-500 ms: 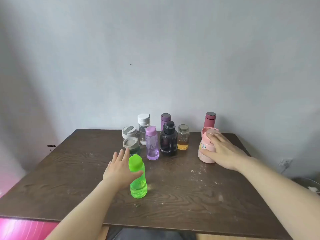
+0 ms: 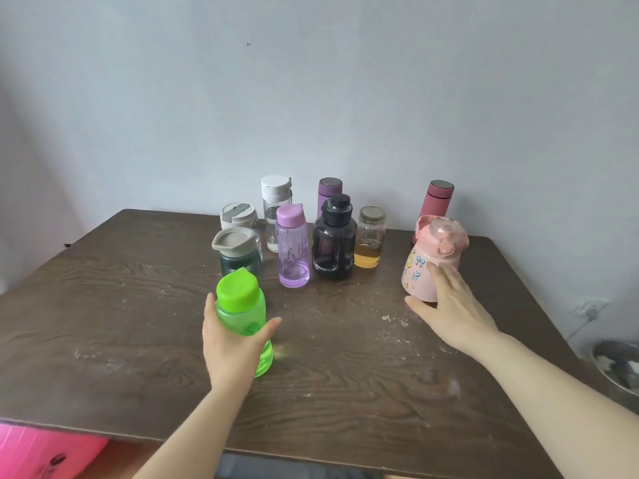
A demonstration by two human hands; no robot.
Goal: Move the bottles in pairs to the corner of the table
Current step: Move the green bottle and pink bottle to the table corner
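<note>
My left hand (image 2: 230,344) is wrapped around a green bottle (image 2: 242,312) with a green cap, standing near the middle of the dark wooden table (image 2: 345,392). My right hand (image 2: 453,305) lies with straight fingers against the lower right side of a pink bottle (image 2: 432,257) with stickers; its thumb reaches in front of the base and the fingers are not closed around it. The pink bottle leans slightly left. A dark red flask (image 2: 437,202) stands just behind it at the far right corner.
A cluster stands at the back centre: purple clear bottle (image 2: 292,247), black bottle (image 2: 333,238), glass jar with amber liquid (image 2: 370,238), white-capped bottle (image 2: 275,205), purple flask (image 2: 329,191), two grey-lidded cups (image 2: 235,250). A metal bowl (image 2: 619,368) sits off the table's right, and something pink (image 2: 45,454) lies below the front left edge.
My left hand has closed around the green bottle. My right hand has slid from the pink bottle's lid down to its lower side.
</note>
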